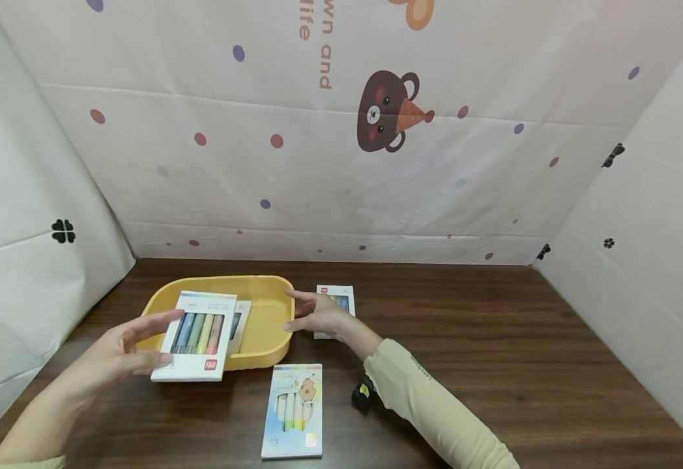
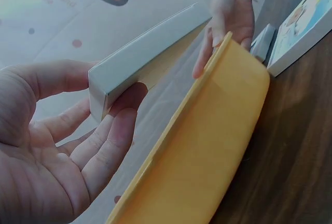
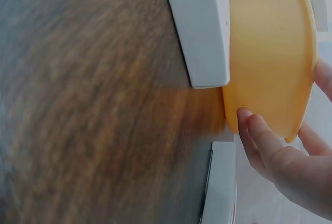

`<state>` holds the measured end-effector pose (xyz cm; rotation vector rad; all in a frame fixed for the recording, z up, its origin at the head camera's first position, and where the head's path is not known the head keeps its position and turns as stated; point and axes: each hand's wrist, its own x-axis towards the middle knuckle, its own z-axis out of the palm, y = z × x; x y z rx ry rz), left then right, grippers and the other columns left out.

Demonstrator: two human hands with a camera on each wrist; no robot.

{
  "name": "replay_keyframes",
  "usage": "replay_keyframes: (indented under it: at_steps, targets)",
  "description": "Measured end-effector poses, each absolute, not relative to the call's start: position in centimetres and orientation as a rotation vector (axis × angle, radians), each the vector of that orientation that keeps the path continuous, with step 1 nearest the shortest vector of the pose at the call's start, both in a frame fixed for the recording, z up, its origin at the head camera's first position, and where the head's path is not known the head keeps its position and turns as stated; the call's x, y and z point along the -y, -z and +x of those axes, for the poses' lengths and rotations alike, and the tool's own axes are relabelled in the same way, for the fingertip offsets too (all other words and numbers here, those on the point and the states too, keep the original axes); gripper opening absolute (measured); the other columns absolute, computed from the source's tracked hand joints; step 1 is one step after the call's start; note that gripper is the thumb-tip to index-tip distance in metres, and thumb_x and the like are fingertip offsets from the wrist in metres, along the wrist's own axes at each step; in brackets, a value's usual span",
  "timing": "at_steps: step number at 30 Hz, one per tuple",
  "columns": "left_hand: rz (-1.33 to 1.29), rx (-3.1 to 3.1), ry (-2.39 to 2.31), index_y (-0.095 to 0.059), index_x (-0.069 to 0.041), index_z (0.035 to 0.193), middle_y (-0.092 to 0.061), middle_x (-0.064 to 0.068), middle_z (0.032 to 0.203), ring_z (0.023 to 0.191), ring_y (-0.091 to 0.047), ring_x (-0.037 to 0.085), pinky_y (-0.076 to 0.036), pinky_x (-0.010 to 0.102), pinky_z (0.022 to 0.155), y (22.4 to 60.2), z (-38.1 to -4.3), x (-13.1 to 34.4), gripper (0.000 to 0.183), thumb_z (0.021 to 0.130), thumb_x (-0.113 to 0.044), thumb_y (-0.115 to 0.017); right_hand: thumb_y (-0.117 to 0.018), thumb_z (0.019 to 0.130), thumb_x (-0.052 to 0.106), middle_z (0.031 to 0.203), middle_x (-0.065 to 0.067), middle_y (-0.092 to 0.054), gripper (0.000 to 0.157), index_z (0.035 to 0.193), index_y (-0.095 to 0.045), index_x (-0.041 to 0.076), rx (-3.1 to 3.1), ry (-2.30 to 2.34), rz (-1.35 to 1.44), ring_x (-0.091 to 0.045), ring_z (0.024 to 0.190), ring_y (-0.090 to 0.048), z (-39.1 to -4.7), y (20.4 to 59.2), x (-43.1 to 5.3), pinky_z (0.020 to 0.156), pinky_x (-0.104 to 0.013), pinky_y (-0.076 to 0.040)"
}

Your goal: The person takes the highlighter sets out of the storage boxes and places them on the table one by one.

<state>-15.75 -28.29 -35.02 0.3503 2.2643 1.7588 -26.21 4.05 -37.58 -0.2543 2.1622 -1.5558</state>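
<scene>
My left hand [image 1: 113, 348] holds a white window box [image 1: 201, 335] of coloured sticks by its left edge, tilted over the near left part of a yellow tray [image 1: 262, 359]. Blue, green, yellow and red sticks show through the window. A second white box [image 1: 239, 326] lies inside the tray, partly covered by the held one. At the tray's right end, my right hand [image 1: 320, 316] grips the rim; in the right wrist view, fingertips [image 3: 244, 112] lie against the outer wall.
A light blue box [image 1: 292, 417] with a bear picture lies on the brown table in front of the tray. Behind my right hand is another white box [image 1: 344, 296], partly hidden. A small black object [image 1: 362, 396] shows beside the right sleeve. Patterned white cloth walls [image 1: 330, 195] border the table.
</scene>
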Motion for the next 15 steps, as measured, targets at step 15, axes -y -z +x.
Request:
replay_keyframes:
  at_steps: [15]
  targets:
    - [0.344, -2.173, -1.658, -0.043, -0.041, 0.129, -0.044, -0.024, 0.119, 0.093, -0.060, 0.021, -0.049, 0.031, 0.071, 36.4, -11.8, 29.1, 0.056, 0.088, -0.005, -0.054, -0.078, 0.070, 0.009, 0.101, -0.008, -0.055, 0.071, 0.133, -0.049, 0.024, -2.161, 1.560, -0.287, -0.016, 0.075, -0.050, -26.1, 37.6, -3.9, 0.063, -0.027, -0.045]
